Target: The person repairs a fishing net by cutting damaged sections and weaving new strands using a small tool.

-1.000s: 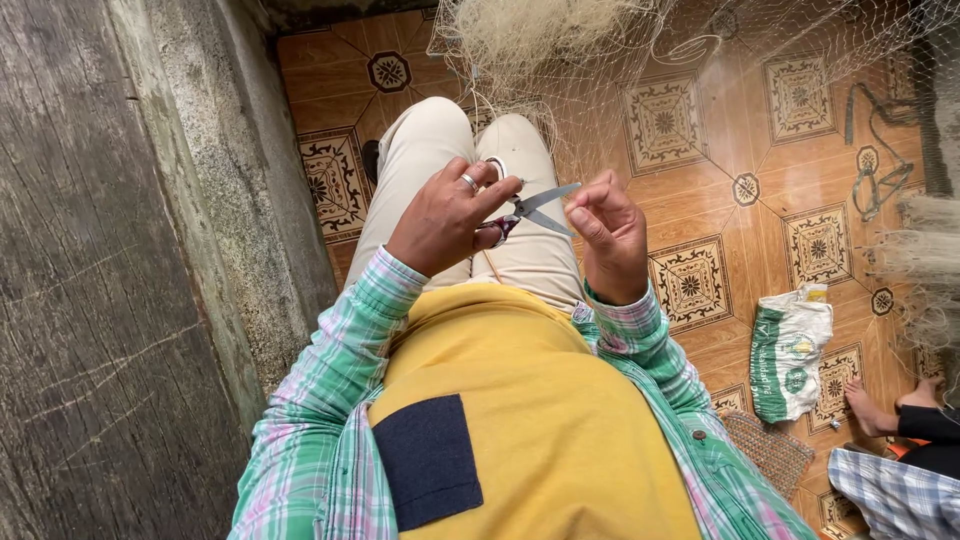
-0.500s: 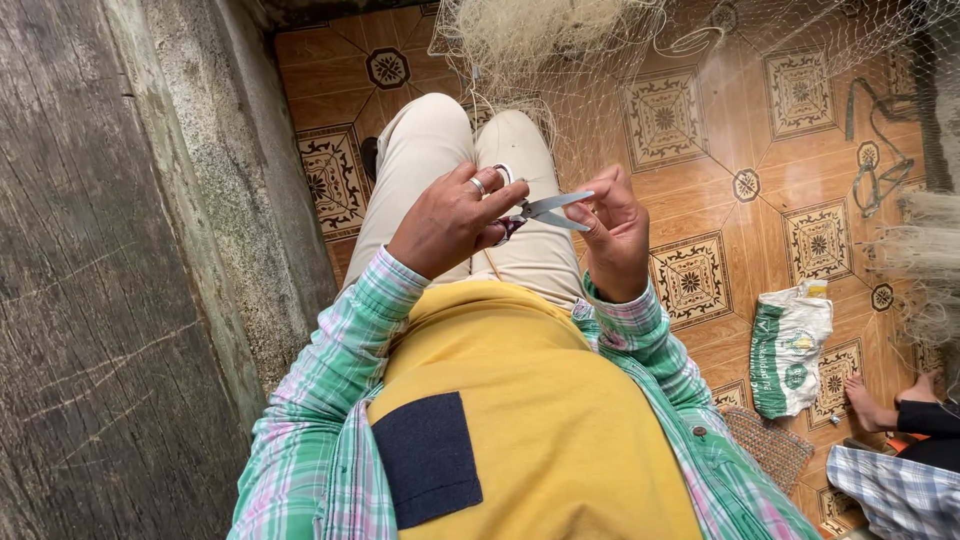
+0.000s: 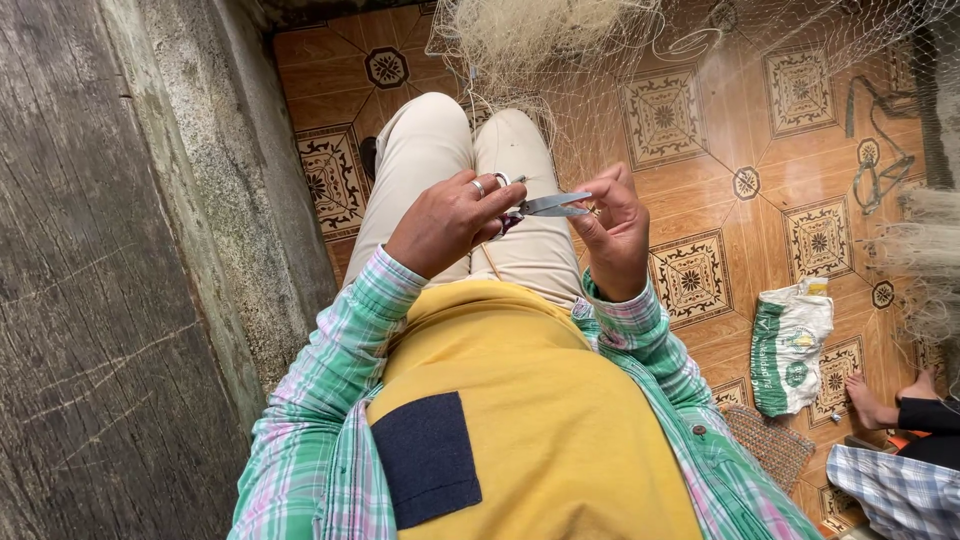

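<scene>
The left hand (image 3: 448,222) grips steel scissors (image 3: 545,207), blades nearly shut. Just beside their tips, the right hand (image 3: 615,235) pinches fine, pale netting (image 3: 600,90) draping beyond both hands.

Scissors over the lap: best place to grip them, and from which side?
Grip the scissors by the finger loops, from the person's left. The loops point that way and the left hand already fills them. The blades run level toward the right hand, tips at the net strands pinched there, so that end looks sharp and crowded. Whether the blades are open is unclear.
</scene>
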